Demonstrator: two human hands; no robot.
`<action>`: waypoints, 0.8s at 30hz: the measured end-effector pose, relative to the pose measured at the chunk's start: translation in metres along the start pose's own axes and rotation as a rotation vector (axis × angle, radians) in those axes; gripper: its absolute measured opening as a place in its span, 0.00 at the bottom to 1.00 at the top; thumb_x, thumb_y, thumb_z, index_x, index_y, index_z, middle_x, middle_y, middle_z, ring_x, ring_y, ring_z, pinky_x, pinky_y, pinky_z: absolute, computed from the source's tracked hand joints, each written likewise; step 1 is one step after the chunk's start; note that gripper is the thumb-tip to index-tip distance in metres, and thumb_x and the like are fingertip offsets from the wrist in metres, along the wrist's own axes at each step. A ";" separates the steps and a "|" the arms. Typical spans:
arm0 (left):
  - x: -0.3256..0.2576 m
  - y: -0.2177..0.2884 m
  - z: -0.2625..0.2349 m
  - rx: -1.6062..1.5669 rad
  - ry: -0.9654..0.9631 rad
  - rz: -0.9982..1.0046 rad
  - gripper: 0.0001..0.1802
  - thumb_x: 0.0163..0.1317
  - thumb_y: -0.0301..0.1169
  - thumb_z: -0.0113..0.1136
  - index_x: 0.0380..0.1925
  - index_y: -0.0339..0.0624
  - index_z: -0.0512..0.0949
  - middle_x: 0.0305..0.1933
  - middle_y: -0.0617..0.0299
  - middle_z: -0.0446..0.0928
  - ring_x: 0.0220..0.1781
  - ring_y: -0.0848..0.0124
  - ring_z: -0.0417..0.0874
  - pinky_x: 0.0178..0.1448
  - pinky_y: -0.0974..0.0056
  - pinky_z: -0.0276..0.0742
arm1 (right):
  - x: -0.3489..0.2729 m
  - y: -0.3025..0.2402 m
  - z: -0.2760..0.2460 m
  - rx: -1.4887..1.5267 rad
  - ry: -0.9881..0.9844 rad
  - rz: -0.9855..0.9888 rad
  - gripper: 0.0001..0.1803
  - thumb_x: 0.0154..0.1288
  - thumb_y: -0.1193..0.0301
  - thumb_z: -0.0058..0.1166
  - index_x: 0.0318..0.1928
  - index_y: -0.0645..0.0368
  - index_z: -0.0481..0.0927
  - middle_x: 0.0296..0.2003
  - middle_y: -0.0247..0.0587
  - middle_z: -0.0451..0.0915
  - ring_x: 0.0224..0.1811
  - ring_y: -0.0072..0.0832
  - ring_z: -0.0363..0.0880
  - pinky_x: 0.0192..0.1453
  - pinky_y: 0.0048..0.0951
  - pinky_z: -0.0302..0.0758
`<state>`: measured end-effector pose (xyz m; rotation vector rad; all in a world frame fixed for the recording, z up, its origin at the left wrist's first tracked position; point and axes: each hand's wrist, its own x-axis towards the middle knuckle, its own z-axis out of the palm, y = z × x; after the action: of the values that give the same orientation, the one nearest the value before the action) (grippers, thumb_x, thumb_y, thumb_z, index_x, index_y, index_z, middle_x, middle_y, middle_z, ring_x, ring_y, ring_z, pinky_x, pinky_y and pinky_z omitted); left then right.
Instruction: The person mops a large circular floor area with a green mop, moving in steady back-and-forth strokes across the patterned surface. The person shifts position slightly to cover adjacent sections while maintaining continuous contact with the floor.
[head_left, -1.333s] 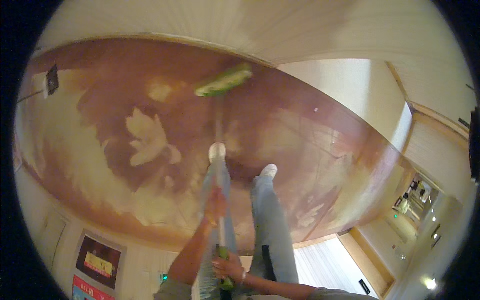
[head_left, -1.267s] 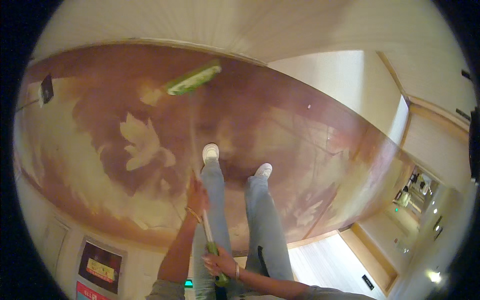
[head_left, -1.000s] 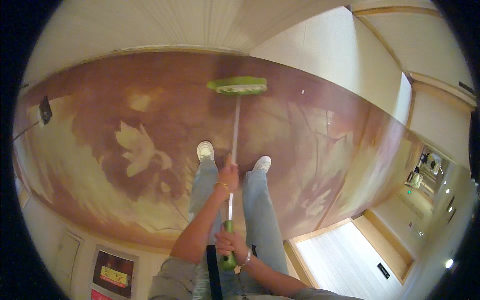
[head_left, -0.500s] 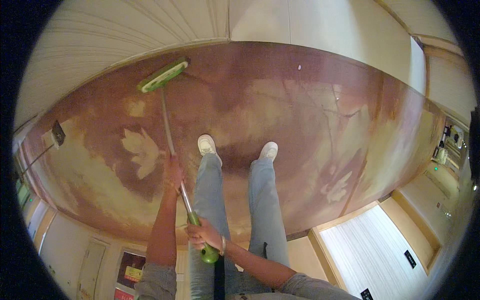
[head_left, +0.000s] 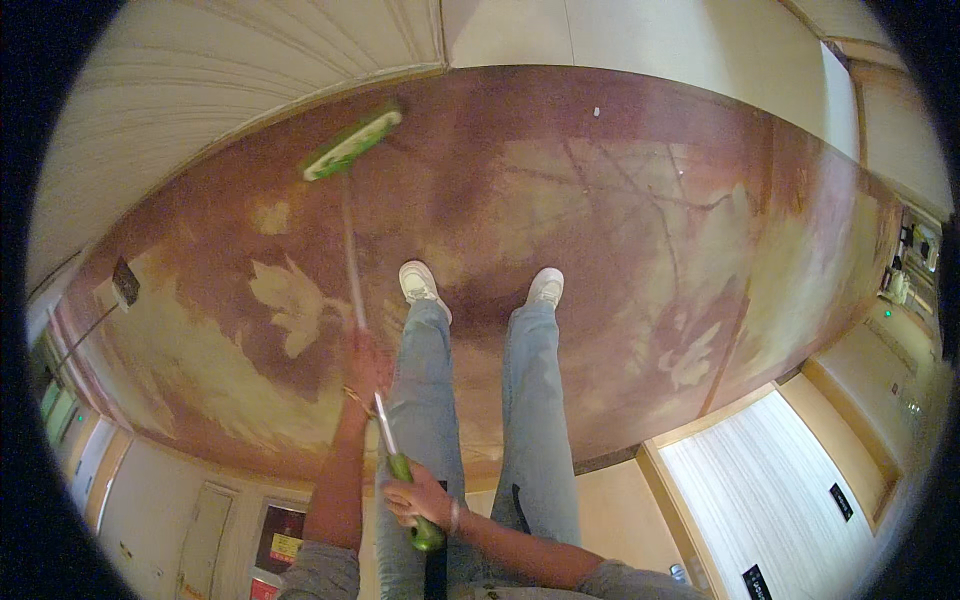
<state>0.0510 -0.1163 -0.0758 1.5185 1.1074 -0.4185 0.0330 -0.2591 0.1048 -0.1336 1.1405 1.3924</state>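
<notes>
A long-handled floor mop (head_left: 353,146) reaches away from me to the upper left, its narrow green and white head on the reddish-brown patterned floor (head_left: 470,210), blurred by motion. My left hand (head_left: 368,362) is wrapped round the metal pole partway down, somewhat smeared. Closer to my body, my right hand (head_left: 420,497) closes on the green grip (head_left: 400,467), whose rounded end sticks out below it. The grip's end sits in front of my left thigh. My feet, in white shoes (head_left: 420,281), stand apart to the right of the pole.
A pale ribbed wall (head_left: 250,70) borders the floor at the far left. A small white bit (head_left: 597,112) lies on the floor ahead. At the left, a dark flat head on a thin pole (head_left: 125,282) touches the floor. A white panel (head_left: 770,480) stands behind me at right.
The mop head has moved right and slightly farther off along the floor. Both hands have come a little lower and to the right, still on the pole and grip. The feet stay planted.
</notes>
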 end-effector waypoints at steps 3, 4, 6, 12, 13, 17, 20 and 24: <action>0.018 0.058 0.005 -0.168 -0.038 -0.258 0.19 0.64 0.40 0.38 0.55 0.51 0.62 0.14 0.67 0.63 0.11 0.75 0.65 0.12 0.69 0.62 | 0.030 -0.021 -0.002 -0.017 -0.142 -0.101 0.10 0.58 0.73 0.48 0.36 0.50 0.60 0.16 0.28 0.58 0.11 0.17 0.58 0.10 0.22 0.58; 0.023 0.059 0.009 -0.200 -0.043 -0.281 0.20 0.64 0.40 0.38 0.56 0.51 0.61 0.15 0.67 0.64 0.11 0.75 0.66 0.13 0.69 0.63 | 0.031 -0.025 -0.004 -0.016 -0.107 -0.128 0.10 0.59 0.73 0.48 0.35 0.50 0.60 0.15 0.28 0.58 0.11 0.18 0.58 0.10 0.22 0.58; 0.049 -0.010 0.011 0.214 -0.045 -0.031 0.21 0.65 0.39 0.37 0.58 0.52 0.59 0.13 0.68 0.63 0.11 0.76 0.65 0.13 0.69 0.63 | 0.029 -0.020 0.000 -0.042 -0.047 -0.134 0.09 0.59 0.73 0.47 0.34 0.50 0.60 0.15 0.28 0.58 0.11 0.18 0.57 0.11 0.22 0.58; -0.036 0.077 0.110 -0.051 -0.352 -0.236 0.22 0.65 0.39 0.38 0.60 0.56 0.57 0.12 0.69 0.61 0.10 0.79 0.62 0.12 0.70 0.61 | -0.020 0.001 -0.037 0.024 0.107 -0.344 0.10 0.59 0.71 0.48 0.36 0.52 0.60 0.17 0.31 0.59 0.12 0.20 0.59 0.12 0.23 0.60; -0.047 0.082 0.107 -0.116 -0.370 -0.266 0.22 0.65 0.39 0.38 0.59 0.56 0.58 0.12 0.69 0.61 0.10 0.79 0.61 0.13 0.70 0.61 | -0.028 0.006 -0.037 0.002 0.094 -0.318 0.10 0.59 0.71 0.48 0.37 0.52 0.60 0.17 0.31 0.59 0.12 0.20 0.59 0.12 0.23 0.60; -0.053 0.057 0.074 -0.255 -0.144 -0.347 0.20 0.65 0.39 0.38 0.58 0.56 0.59 0.11 0.70 0.57 0.08 0.79 0.57 0.10 0.70 0.58 | -0.028 0.021 -0.042 0.105 0.014 -0.108 0.09 0.60 0.73 0.47 0.36 0.52 0.60 0.15 0.30 0.58 0.11 0.19 0.57 0.11 0.23 0.58; -0.010 0.017 0.006 0.654 0.109 0.586 0.21 0.64 0.36 0.38 0.57 0.49 0.58 0.17 0.63 0.62 0.14 0.73 0.64 0.16 0.67 0.64 | -0.004 0.011 -0.030 0.037 -0.040 -0.040 0.08 0.60 0.73 0.46 0.35 0.52 0.60 0.15 0.28 0.58 0.11 0.18 0.57 0.11 0.22 0.58; 0.011 0.026 0.018 0.108 -0.051 -0.241 0.22 0.64 0.34 0.38 0.58 0.46 0.57 0.27 0.56 0.68 0.24 0.68 0.70 0.26 0.64 0.69 | 0.016 -0.024 -0.018 -0.036 -0.041 -0.102 0.08 0.60 0.72 0.46 0.35 0.51 0.60 0.16 0.28 0.58 0.12 0.16 0.57 0.11 0.21 0.57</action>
<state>0.0832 -0.1251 -0.0748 1.4636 1.2488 -0.6887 0.0391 -0.2666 0.0724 -0.1859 1.0612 1.3198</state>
